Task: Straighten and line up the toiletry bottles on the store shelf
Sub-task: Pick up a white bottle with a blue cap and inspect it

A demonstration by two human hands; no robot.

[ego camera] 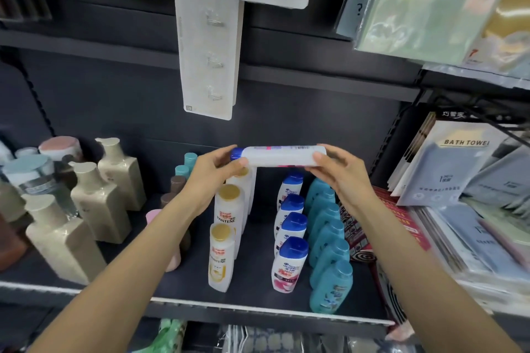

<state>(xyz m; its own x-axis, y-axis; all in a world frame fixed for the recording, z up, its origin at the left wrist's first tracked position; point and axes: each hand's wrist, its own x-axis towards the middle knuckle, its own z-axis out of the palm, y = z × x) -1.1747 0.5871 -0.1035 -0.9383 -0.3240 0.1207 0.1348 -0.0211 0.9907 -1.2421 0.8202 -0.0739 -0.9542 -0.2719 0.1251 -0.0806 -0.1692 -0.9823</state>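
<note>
Dark store shelf (198,275) below us carries rows of shampoo bottles (289,264). We hold one blue-capped bottle (279,156) sideways above them (left hand (213,173) pinching the cap end, right hand (339,170) pinching the base).

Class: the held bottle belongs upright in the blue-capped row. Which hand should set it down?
Probably the right hand: it grips the bottle base, directly above the blue-capped row.

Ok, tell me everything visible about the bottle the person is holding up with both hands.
The held bottle is white, glossy plastic with a blue cap at its left end, a barcode and pink print on its side. It lies horizontal in the air above the shelf rows, touching no other bottle. The left hand pinches the cap end; the right hand pinches the base end.
</note>
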